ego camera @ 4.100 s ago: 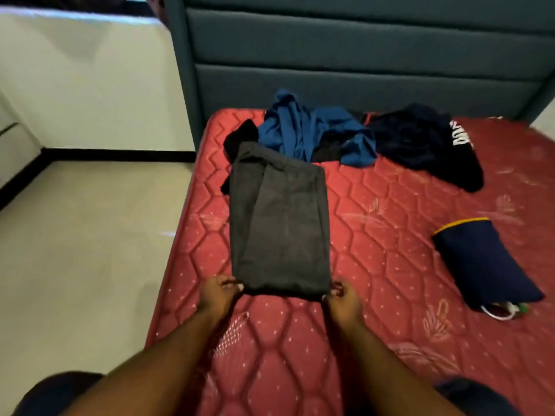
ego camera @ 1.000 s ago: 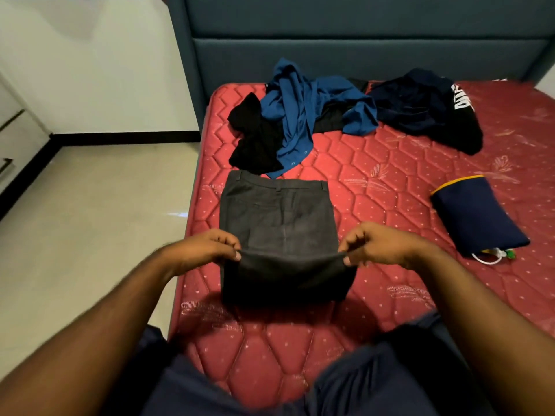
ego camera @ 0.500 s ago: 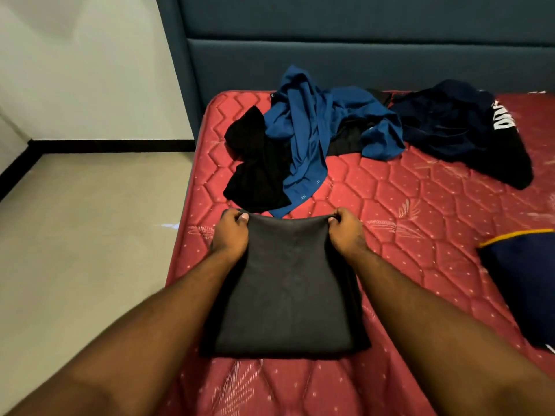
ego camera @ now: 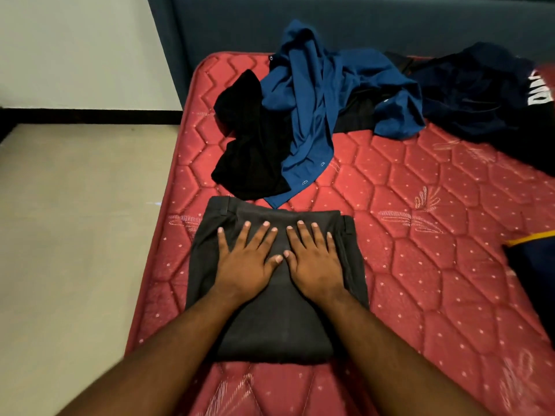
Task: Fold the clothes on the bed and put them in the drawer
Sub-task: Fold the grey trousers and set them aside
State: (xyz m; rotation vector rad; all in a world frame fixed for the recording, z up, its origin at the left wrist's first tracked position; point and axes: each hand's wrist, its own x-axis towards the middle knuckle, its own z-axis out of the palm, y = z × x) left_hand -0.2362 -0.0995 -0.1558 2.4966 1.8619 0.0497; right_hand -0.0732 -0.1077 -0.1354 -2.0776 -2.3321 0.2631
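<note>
Dark grey trousers (ego camera: 279, 322) lie folded into a compact rectangle near the left edge of the red quilted mattress (ego camera: 420, 265). My left hand (ego camera: 244, 262) and my right hand (ego camera: 313, 261) press flat on top of the fold, side by side, fingers spread and straight. Beyond the trousers lie a crumpled black garment (ego camera: 249, 148), a blue shirt (ego camera: 318, 97) partly over it, and a dark navy garment with white lettering (ego camera: 480, 91) at the far right. No drawer is in view.
A navy pouch with a yellow edge (ego camera: 537, 265) sits at the right border. The teal padded headboard (ego camera: 330, 22) stands behind the clothes. Beige floor (ego camera: 75, 235) and a white wall with a black skirting lie to the left of the bed.
My hands brought the near end of the trousers up over the far end, let go of the fold's edge, and now lie flat on top of it.
</note>
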